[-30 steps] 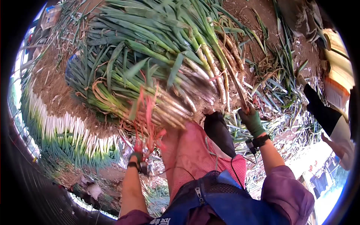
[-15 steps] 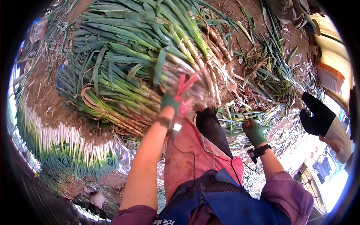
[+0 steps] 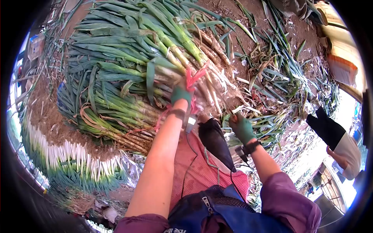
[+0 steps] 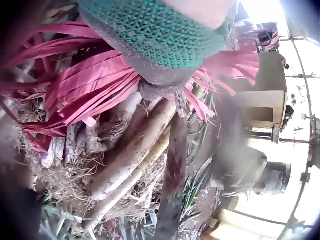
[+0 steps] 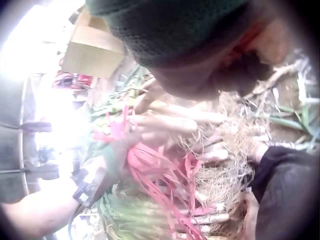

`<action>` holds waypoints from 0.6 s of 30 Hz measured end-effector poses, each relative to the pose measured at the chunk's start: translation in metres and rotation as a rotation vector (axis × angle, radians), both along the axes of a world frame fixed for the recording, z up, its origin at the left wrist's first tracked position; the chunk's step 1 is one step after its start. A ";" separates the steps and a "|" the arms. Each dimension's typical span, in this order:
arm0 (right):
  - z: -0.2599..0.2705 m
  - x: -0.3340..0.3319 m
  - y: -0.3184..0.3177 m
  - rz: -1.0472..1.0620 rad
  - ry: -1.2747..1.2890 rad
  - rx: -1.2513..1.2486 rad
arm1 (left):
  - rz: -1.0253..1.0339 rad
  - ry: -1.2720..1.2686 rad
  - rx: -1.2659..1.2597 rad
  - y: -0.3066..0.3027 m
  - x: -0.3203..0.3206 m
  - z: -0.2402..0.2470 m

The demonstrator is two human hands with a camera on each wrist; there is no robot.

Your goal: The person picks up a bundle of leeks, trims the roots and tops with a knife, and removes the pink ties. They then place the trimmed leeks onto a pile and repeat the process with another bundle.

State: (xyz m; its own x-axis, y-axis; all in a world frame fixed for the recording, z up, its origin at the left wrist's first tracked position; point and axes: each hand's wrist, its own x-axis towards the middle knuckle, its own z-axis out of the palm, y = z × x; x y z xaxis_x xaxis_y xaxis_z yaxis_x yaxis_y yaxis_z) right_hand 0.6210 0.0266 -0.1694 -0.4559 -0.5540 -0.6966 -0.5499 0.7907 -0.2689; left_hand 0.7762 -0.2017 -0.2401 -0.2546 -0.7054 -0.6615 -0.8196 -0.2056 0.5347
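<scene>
A large heap of leeks [image 3: 124,70] lies in front of me, with green leaves to the left and soil-stained white stems and roots to the right. My left hand [image 3: 180,93], in a green and grey glove, rests over the stems and holds a bunch of pink plastic strips [image 4: 95,80]. Strip ends stick out on both sides of it. My gloved right hand [image 3: 241,128] is lower right, by the root ends, gripping a long tool by its handle. In the left wrist view a flat, rusty-looking blade [image 4: 172,185] reaches up beside the stems.
Rows of clean white-stemmed leeks [image 3: 77,151] stand at the left. Loose leaf trimmings [image 3: 272,73] cover the ground to the right. Another person [image 3: 326,128] is at the right edge, near a yellow object [image 3: 344,46]. A pink checked apron [image 3: 229,178] covers my lap.
My left hand has come up from the lower left with the pink strips and now lies over the leek stems. My right hand has moved left, closer to the roots, still holding the tool.
</scene>
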 end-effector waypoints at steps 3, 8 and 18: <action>-0.038 0.009 -0.040 -0.025 -0.033 -0.004 | 0.106 -0.035 0.119 -0.002 -0.009 0.002; -0.041 0.003 -0.028 -0.170 -0.254 -0.087 | 0.120 -0.215 0.196 -0.011 -0.021 0.024; 0.097 0.008 0.115 -0.343 -0.166 0.040 | -0.199 -0.026 0.486 -0.017 0.028 -0.012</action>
